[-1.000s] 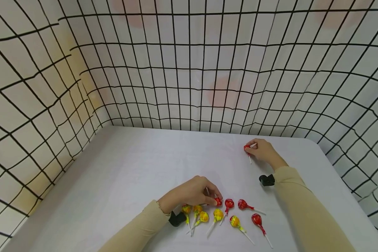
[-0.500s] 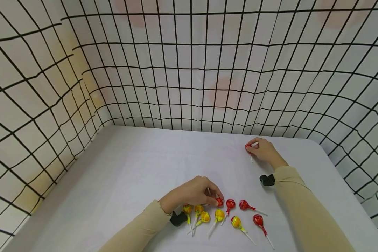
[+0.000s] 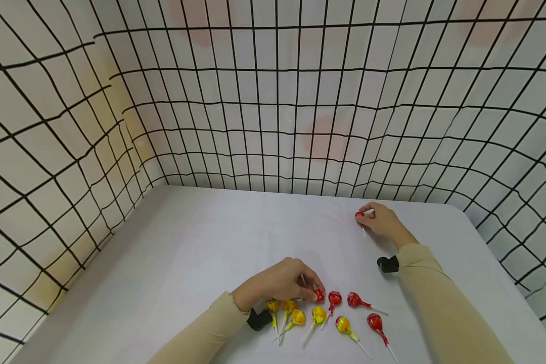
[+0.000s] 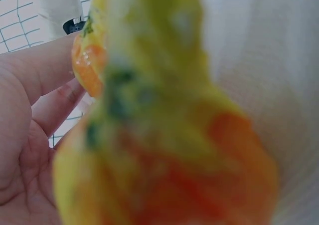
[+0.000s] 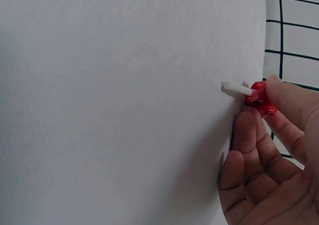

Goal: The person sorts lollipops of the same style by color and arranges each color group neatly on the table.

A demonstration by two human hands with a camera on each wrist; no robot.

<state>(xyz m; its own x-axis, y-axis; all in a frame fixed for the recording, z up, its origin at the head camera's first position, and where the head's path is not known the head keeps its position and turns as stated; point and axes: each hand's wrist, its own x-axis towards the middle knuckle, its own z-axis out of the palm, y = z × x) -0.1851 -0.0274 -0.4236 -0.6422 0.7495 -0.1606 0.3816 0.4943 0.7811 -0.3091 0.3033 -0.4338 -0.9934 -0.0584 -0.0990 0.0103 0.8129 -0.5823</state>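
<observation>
At the far right of the table, my right hand (image 3: 380,221) pinches a red-wrapped lollipop (image 5: 259,96) between thumb and fingers, its white stick pointing down near the cloth. Nearer to me, my left hand (image 3: 287,279) holds another red lollipop (image 3: 319,294) at its fingertips, low over the table. Under and beside the left wrist lie several yellow lollipops, such as one (image 3: 319,314) in front of the fingers. Just right of that hand are red lollipops, the closest one (image 3: 334,298) with its stick toward me. In the left wrist view a blurred yellow lollipop (image 4: 169,175) hides much of the hand.
A white cloth covers the table (image 3: 200,237). Black wire grid (image 3: 273,101) over pale sheeting rises at the back and both sides. Two more red lollipops, one (image 3: 354,300) and another (image 3: 375,321), and a yellow lollipop (image 3: 343,324) lie between the forearms.
Both hands keep their places and their holds on the red lollipops. Only the head view has shifted slightly; the loose lollipops lie as before.
</observation>
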